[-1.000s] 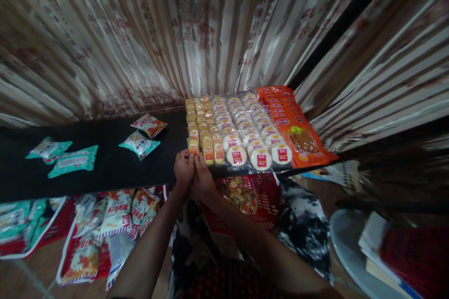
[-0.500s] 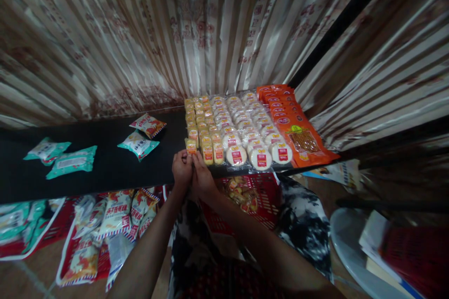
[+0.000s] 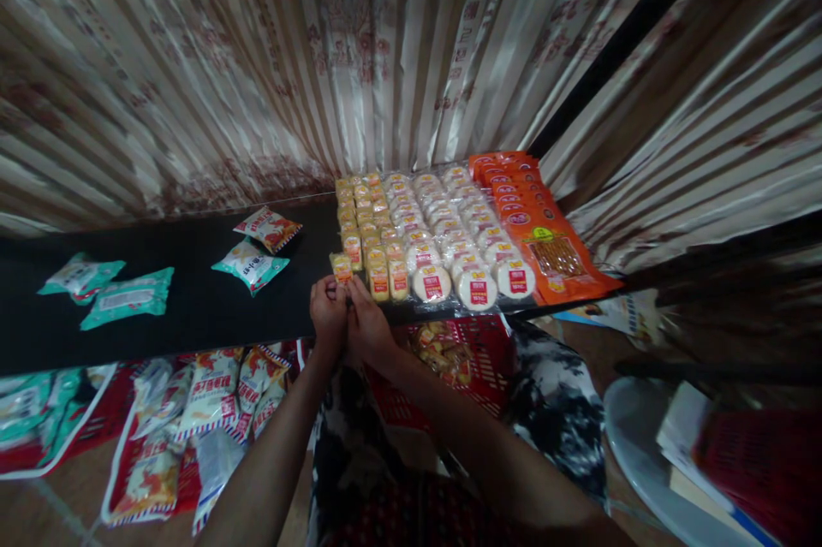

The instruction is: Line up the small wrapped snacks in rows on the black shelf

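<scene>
My left hand (image 3: 329, 307) and my right hand (image 3: 369, 323) meet at the front edge of the black shelf (image 3: 257, 320). Between their fingertips they pinch a small yellow wrapped snack bar (image 3: 342, 267) with an orange-red label. It is held at the front of the left-hand column of overlapping yellow wrapped snack bars (image 3: 378, 273). To the right of these lie rows of round white wrapped rice crackers (image 3: 431, 283). Past the crackers, orange snack packets (image 3: 552, 260) overlap in a stack.
Two small snack bags (image 3: 250, 264) and two teal packets (image 3: 132, 297) lie on the shelf's left part. Below stand red baskets of snack bags (image 3: 211, 393) and a red basket (image 3: 475, 359) with yellow snacks. A striped curtain (image 3: 385, 59) hangs behind; a pale basin (image 3: 633, 436) is lower right.
Both hands have shifted slightly left and drawn a little toward me with the snack bar. A small gap now shows between it and the bar behind. The other snacks keep their arrangement.
</scene>
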The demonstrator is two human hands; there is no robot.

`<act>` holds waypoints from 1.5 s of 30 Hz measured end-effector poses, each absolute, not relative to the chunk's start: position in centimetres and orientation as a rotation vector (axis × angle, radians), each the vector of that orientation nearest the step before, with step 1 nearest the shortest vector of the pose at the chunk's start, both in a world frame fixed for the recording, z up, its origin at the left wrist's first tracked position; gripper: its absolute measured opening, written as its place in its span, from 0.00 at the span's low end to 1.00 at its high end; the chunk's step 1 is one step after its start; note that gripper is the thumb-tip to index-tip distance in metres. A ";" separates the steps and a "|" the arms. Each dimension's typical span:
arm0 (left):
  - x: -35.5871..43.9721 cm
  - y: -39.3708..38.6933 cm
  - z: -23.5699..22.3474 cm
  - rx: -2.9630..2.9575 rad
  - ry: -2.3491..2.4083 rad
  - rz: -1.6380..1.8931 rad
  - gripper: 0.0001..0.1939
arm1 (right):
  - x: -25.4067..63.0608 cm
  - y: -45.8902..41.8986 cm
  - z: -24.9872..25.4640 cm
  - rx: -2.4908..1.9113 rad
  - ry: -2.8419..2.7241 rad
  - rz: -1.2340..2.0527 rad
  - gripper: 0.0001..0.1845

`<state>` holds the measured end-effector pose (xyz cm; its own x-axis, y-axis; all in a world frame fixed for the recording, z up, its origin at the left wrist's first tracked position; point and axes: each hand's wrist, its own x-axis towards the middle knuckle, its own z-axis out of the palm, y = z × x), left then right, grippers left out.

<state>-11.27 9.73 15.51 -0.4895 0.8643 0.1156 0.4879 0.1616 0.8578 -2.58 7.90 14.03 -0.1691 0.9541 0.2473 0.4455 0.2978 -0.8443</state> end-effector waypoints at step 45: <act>-10.3 10.8 14.2 1.711 2.022 1.287 0.19 | 3.8 10.3 14.9 -1.434 -2.000 0.018 0.27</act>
